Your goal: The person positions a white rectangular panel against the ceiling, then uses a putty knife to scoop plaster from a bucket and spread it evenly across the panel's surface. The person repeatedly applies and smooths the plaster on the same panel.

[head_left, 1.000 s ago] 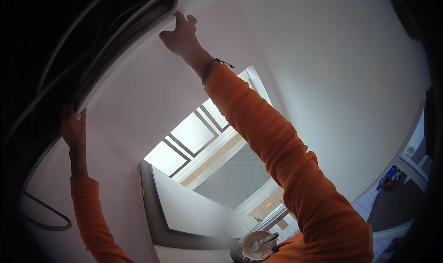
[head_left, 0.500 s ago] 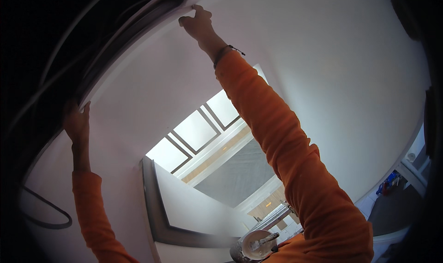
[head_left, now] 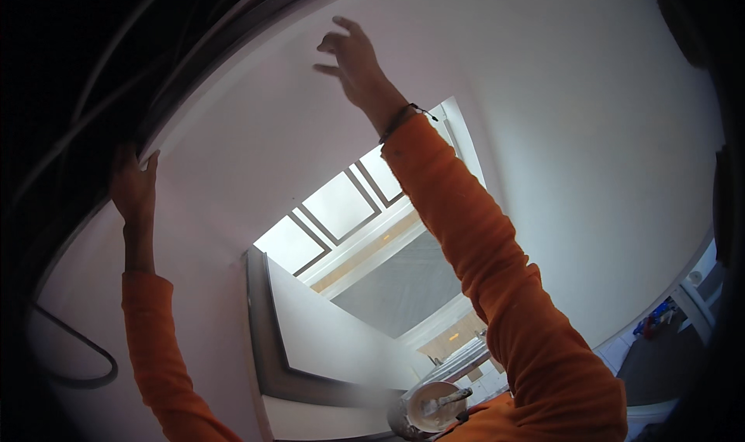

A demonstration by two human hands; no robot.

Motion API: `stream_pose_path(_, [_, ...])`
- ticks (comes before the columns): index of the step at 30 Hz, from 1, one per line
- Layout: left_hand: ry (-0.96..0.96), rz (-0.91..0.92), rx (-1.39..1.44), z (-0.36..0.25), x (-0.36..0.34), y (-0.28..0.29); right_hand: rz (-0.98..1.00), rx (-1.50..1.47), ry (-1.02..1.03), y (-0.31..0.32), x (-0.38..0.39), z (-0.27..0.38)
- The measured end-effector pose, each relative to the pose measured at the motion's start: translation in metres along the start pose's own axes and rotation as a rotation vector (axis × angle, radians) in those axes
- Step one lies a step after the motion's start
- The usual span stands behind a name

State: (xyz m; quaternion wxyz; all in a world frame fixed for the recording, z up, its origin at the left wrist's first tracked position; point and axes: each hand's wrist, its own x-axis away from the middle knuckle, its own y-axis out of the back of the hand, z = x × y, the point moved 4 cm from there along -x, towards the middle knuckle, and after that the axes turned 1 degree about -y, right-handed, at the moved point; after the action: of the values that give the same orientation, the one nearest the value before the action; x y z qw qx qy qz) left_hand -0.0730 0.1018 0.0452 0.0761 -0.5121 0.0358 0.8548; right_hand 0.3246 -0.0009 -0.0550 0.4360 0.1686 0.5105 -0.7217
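Bright orange is what I notice: a left sleeve [head_left: 155,341] at lower left and a right sleeve [head_left: 481,240] right of centre, deeply creased, soft-looking. A thin dark bracelet [head_left: 397,124] with a loose, dark-tipped end circles the right wrist, upper middle. Both hands [head_left: 355,60] are bare.

Long pale strip [head_left: 233,58], flat along wall's [head_left: 233,147] upper edge.
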Motion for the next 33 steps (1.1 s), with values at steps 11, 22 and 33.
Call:
stream_pose_path(11, [-0.055,-0.055,-0.061,0.007,-0.002,0.016,0.104,-0.825,0.096,-0.055,-0.026,-0.04])
stream_pose_path(22, [-0.025,-0.026,-0.058,-0.004,-0.011,0.039,0.121,-0.827,0.259,-0.076,-0.031,-0.057])
stream_pose_path(33, [-0.112,-0.064,-0.025,-0.045,-0.032,0.047,-0.238,-0.402,0.39,-0.096,-0.039,-0.066])
